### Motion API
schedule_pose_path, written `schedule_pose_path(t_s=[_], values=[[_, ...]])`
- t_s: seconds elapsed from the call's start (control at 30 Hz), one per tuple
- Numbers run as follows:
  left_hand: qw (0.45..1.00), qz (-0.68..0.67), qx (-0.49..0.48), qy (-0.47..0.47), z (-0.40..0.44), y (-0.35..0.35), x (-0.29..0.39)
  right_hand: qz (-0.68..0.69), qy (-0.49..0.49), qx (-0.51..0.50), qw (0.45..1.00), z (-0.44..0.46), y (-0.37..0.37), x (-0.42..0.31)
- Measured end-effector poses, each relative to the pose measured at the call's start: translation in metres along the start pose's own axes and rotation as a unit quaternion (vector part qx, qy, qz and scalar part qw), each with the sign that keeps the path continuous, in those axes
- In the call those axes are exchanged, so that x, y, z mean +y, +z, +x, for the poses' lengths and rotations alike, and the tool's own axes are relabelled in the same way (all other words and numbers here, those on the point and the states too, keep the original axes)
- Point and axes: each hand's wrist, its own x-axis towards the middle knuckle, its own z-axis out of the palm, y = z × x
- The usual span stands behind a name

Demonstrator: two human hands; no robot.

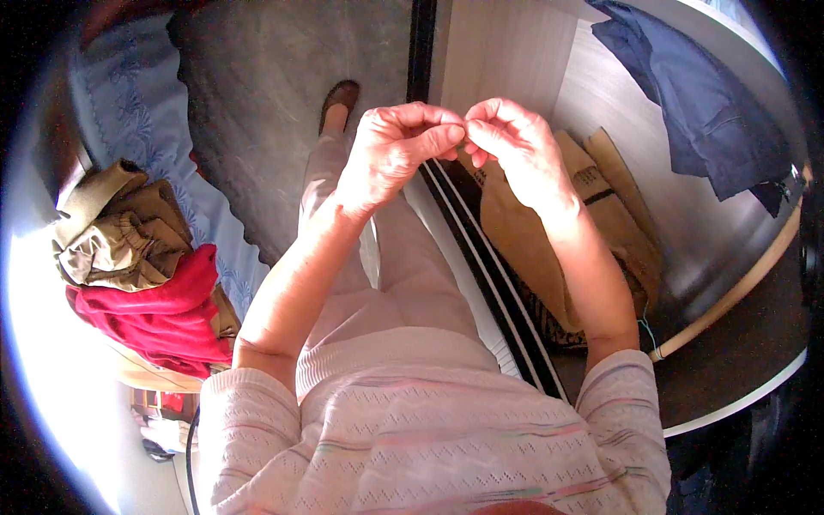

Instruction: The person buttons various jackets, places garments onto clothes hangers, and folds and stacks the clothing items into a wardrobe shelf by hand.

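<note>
My left hand (pixel 396 153) and my right hand (pixel 513 148) meet fingertip to fingertip in front of me, at the height of the wardrobe's edge. Thumb and index finger are pinched together on each. Whatever lies between the fingertips, if anything, is too small to make out. Behind and below my right hand is a tan garment (pixel 528 223) with a dark patterned part, lying inside the wardrobe. My left hand is above my light trousers (pixel 403 249).
Dark blue clothing (pixel 699 99) hangs at the upper right, near a wooden rod (pixel 730 296). Black sliding-door tracks (pixel 493 270) run beside my leg. At left, a red garment (pixel 159 309) and brown clothes (pixel 129 236) are piled. A grey mat (pixel 257 94) covers the floor.
</note>
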Motion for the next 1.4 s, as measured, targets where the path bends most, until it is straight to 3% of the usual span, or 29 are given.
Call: schedule_pose_path(t_s=[0.5,0.9,1.1,1.2,1.4], values=[[0.998,0.058,0.009,-0.009,0.005,0.006,0.001,-0.086,-0.025,-0.010,0.996,-0.001,-0.005,0.002],[0.989,-0.132,0.003,-0.068,0.008,0.002,-0.010,0.023,0.015,-0.020,0.999,-0.001,-0.007,-0.004],[0.977,-0.205,-0.003,-0.065,0.009,0.002,-0.013,-0.026,-0.012,-0.029,0.999,-0.004,-0.003,-0.004],[0.980,-0.191,0.002,-0.061,0.008,0.004,-0.012,-0.055,-0.073,-0.036,0.995,-0.005,0.005,-0.012],[0.983,-0.173,-0.019,-0.052,0.005,0.007,-0.012,-0.124,-0.099,0.009,0.987,-0.008,0.007,-0.013]])
